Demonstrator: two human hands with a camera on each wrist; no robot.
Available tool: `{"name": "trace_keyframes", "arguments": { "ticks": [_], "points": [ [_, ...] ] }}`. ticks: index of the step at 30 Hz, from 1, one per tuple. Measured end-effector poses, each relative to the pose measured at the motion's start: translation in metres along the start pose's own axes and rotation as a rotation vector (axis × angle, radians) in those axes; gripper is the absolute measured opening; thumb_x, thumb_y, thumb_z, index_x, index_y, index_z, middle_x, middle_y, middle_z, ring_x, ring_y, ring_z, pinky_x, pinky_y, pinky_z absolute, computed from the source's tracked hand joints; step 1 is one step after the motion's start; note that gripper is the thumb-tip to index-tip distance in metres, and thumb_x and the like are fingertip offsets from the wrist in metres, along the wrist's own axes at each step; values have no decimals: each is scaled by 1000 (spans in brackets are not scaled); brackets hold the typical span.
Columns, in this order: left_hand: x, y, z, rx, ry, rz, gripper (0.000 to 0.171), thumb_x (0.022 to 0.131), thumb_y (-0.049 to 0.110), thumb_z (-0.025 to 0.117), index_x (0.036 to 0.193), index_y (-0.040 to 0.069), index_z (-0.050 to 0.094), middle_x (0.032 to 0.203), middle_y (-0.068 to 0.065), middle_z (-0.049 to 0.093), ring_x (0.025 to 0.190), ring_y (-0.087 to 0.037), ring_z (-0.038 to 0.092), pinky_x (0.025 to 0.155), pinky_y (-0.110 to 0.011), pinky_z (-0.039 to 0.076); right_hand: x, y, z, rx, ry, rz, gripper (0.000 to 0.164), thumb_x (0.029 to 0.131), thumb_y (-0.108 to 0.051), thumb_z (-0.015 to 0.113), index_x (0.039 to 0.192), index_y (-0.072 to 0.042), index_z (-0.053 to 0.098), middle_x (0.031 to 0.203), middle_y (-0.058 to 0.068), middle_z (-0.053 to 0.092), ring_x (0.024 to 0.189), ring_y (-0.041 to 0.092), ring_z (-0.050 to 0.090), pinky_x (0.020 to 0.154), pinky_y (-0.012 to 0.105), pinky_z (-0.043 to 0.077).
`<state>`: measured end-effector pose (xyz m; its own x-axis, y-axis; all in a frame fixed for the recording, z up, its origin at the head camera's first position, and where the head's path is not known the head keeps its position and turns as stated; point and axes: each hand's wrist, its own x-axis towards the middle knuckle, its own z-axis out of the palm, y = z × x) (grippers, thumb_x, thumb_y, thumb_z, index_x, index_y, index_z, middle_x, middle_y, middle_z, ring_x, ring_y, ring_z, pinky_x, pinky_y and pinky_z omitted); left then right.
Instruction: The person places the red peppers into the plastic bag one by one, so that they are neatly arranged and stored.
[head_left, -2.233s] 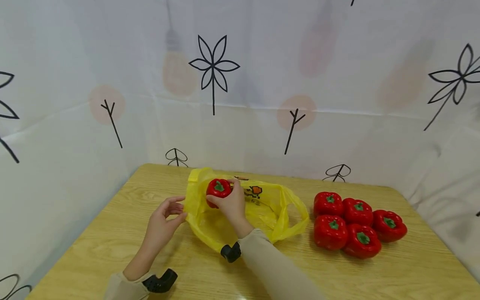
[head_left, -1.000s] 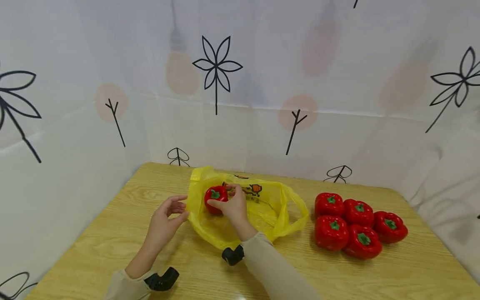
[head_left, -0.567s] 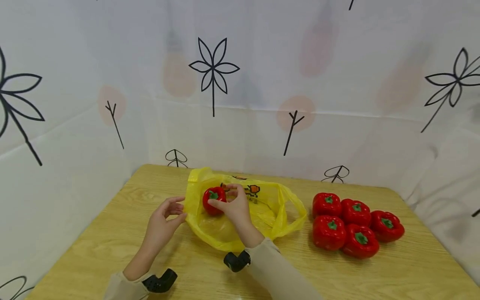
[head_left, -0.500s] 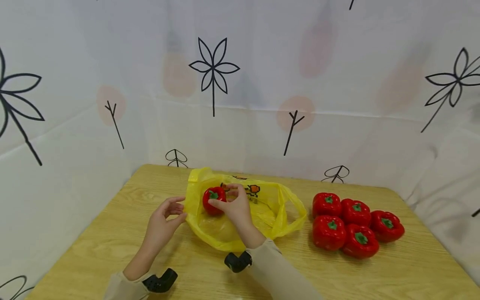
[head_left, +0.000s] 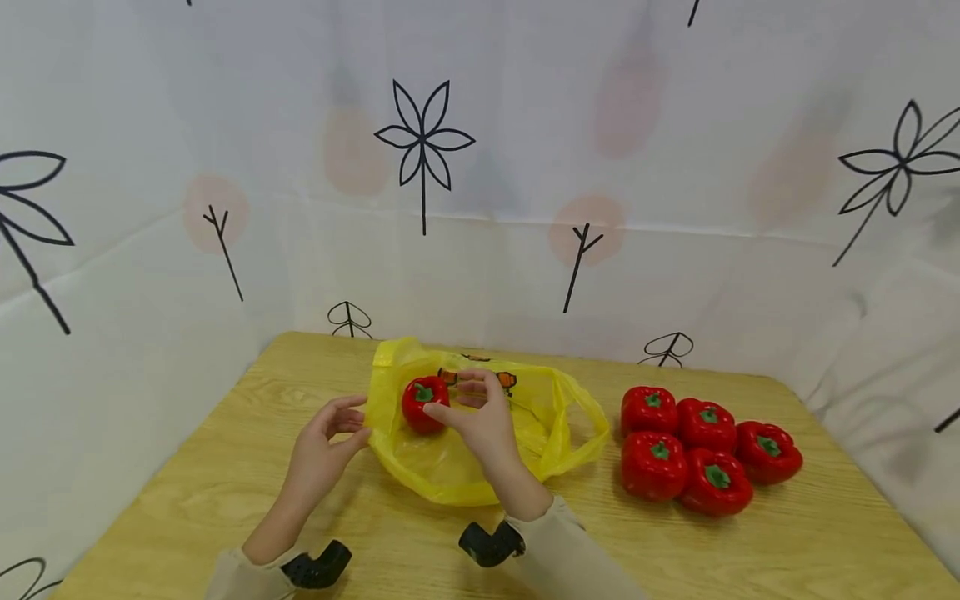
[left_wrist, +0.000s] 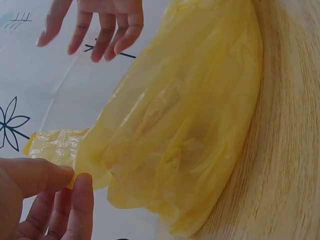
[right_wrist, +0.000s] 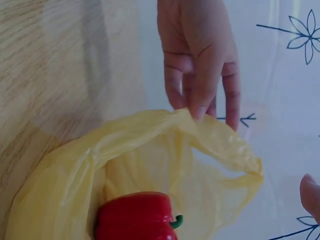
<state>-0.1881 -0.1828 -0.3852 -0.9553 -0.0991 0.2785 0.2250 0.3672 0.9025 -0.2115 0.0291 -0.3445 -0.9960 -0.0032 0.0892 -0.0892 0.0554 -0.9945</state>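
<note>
My left hand pinches the left rim of a yellow plastic bag between thumb and fingers; the left wrist view shows this pinch on the bag's edge. The bag lies on its side with its mouth held open. Inside, near the left, sits a red bell pepper with a green stem. My right hand hovers over the bag just right of this pepper, fingers loosely spread. In the right wrist view its thumb is apart from the pepper.
Several more red bell peppers stand clustered on the wooden table, right of the bag and its handle loop. A white curtain with plant drawings hangs behind the table.
My right hand lowered the pepper into the bag, then let go and drew back to the right. My left hand keeps its pinch on the bag's rim.
</note>
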Motion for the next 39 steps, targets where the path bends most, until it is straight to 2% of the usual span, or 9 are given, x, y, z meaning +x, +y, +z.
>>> {"name": "trace_keyframes", "arguments": {
  "ticks": [6,18,32,39],
  "points": [
    [0,-2,0,14,1,9,37,84,6,68,120,11,59,103,-10,58,94,-21,58,73,-21,52,-9,-4,-9,21,11,-28,56,72,-21,82,118,-10,52,113,9,51,102,24,51,79,35,52],
    [0,-2,1,36,11,11,37,84,5,69,119,10,59,102,-9,60,92,-20,59,75,-20,51,-24,-8,-26,59,34,-70,53,73,-16,81,115,-7,52,111,9,50,102,24,52,86,36,48],
    [1,0,3,47,9,15,37,84,2,68,119,9,59,100,-9,59,90,-20,59,74,-20,51,-28,-5,-49,70,96,-92,51,74,-8,79,115,-3,51,113,15,48,100,26,52,85,34,49],
    [1,0,3,52,7,3,37,84,3,68,119,9,59,101,-9,59,91,-20,58,74,-19,51,-28,-2,-61,57,137,-78,52,75,-10,79,118,-5,50,112,11,49,102,27,50,84,35,50]
  ]
}}
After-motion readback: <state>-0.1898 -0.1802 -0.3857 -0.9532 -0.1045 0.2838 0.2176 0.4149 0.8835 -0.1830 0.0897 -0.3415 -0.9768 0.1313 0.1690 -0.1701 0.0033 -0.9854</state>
